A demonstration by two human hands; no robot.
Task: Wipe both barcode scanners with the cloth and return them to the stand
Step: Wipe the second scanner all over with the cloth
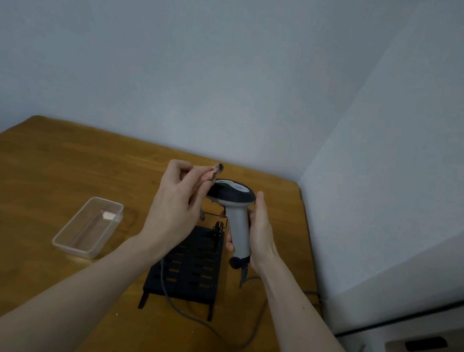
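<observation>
Pale blue-grey walls meet in a corner behind a brown wooden table (53,168). Above its far right part, the grey-and-black handheld barcode scanner (236,202) is held upright, head tipped left, over the black slotted metal stand (192,270). The right hand (257,230) grips the scanner's grey handle, fingers curled round it; only fingertips show past the handle's left side. The left hand (176,202) pinches a bunched pinkish cloth with dark specks (212,173) between curled fingers and thumb, the cloth touching the rear top of the scanner's head. A grey cable (182,310) runs across the stand and the near table edge. A clear rectangular plastic container (90,227) sits towards the table's left side, well apart. The stand's wire holder is partly hidden by the hands; a second scanner cannot be made out.
</observation>
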